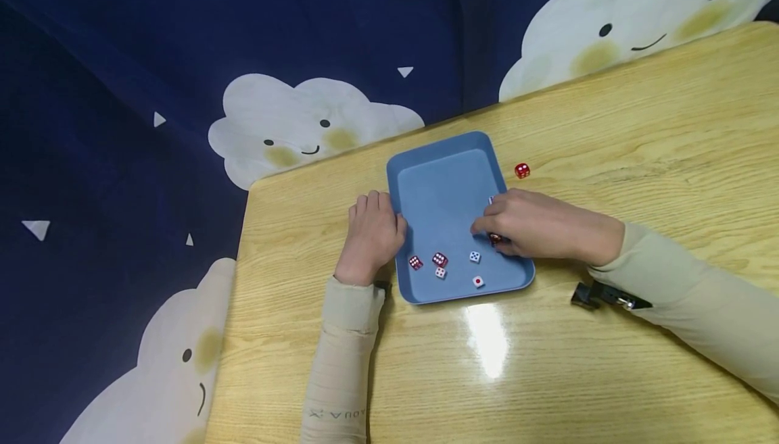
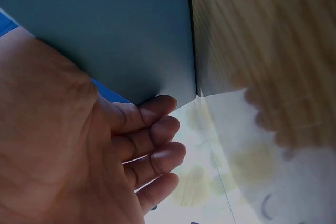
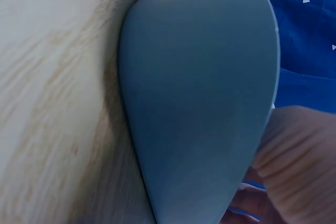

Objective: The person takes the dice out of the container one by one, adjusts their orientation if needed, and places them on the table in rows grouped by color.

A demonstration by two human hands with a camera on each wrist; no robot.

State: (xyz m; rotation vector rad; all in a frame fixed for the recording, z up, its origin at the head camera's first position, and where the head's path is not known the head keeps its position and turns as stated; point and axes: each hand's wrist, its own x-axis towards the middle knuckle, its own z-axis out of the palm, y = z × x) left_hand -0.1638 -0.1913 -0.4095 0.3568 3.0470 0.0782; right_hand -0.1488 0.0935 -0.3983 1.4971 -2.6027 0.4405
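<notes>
A shallow blue tray [image 1: 447, 146] lies on the wooden table. My left hand [image 1: 372, 234] holds its left side, with the thumb at the rim and the fingers against the outer wall, as the left wrist view shows. Over the right rim reaches my right hand [image 1: 517, 224], its fingers inside the tray. A red die [image 1: 495, 238] sits between its forefinger and thumb, partly hidden. Another die [image 1: 491, 199] peeks out behind the knuckles. Toward the tray's near end lie two red dice [image 1: 439, 259] and several white dice [image 1: 475, 256]. In the right wrist view the tray wall hides the fingertips.
One red die [image 1: 522, 171] lies on the table [image 1: 639, 146] beyond the tray's right rim. A dark blue curtain [image 1: 341, 18] with white clouds hangs along the table's far and left edges. A black wrist device [image 1: 599, 295] hangs under the right sleeve.
</notes>
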